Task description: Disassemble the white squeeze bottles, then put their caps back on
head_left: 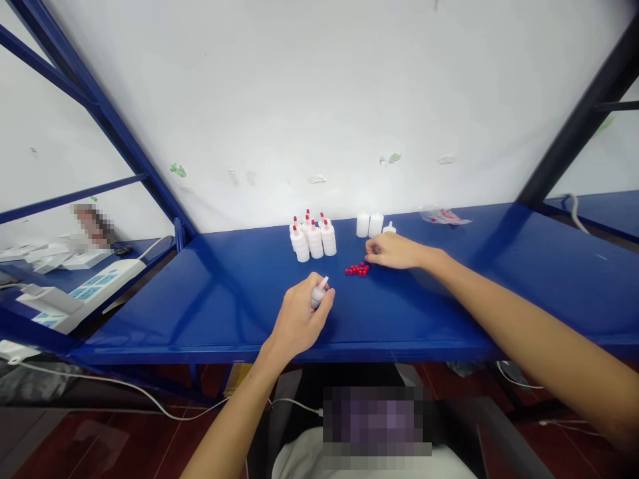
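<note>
My left hand is wrapped around a small white bottle, whose bare pointed nozzle tilts up and to the right. My right hand hovers at the right edge of a little pile of red caps, fingers curled together; whether a cap is between them cannot be made out. Behind the pile, to its left, several white bottles stand grouped upright with red tips. Two white bottles without nozzles stand beyond my right hand, and a white nozzle piece shows just behind its knuckles, partly hidden.
A clear plastic bag with red bits in it lies at the back right of the blue table. The white wall rises behind. Blue frame posts stand at the left, with a white power strip beyond the table's left side.
</note>
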